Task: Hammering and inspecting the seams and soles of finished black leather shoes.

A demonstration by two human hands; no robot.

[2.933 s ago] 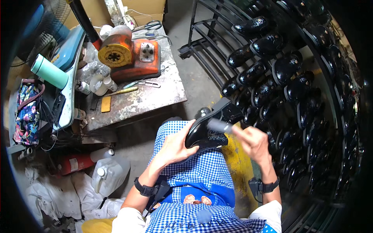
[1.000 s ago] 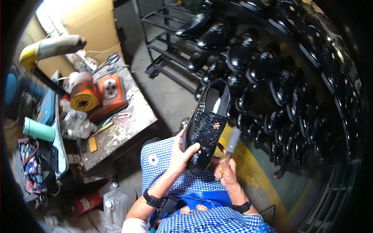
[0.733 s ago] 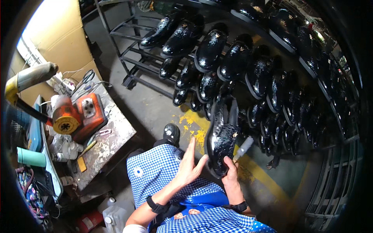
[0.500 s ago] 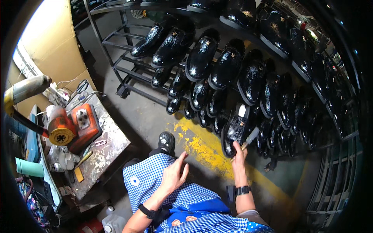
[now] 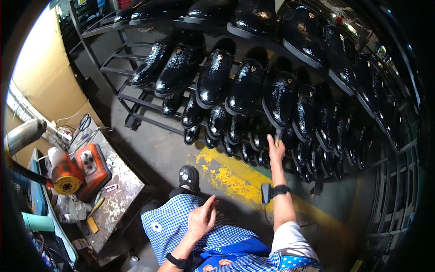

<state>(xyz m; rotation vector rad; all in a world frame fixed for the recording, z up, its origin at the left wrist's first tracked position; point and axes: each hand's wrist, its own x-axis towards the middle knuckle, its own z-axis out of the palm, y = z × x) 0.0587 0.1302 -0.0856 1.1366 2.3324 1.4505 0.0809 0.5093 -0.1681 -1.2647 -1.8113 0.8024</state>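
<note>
Head view showed you facing a tall metal shoe rack that filled the upper and right parts of the picture, its tiers packed with glossy black shoes set toe-down in rows. Below it ran the grey floor with a worn yellow painted stripe. At your left stood a stained desk, carrying an orange machine and a pair of scissors near its far edge; a large cardboard sheet leaned behind it. Your blue checked apron covered your lap, and one black shoe on your foot rested on the floor beyond your knee. Your right arm stretched out to the middle tier, a dark band at the wrist, and your right hand was up against a black shoe on that tier, fingers closed around a thin pale tool whose tip poked above them; whether the hand also touched the shoe could not be told. Your left hand hovered over your lap, loosely half-curled and holding nothing, well apart from the rack.
</note>
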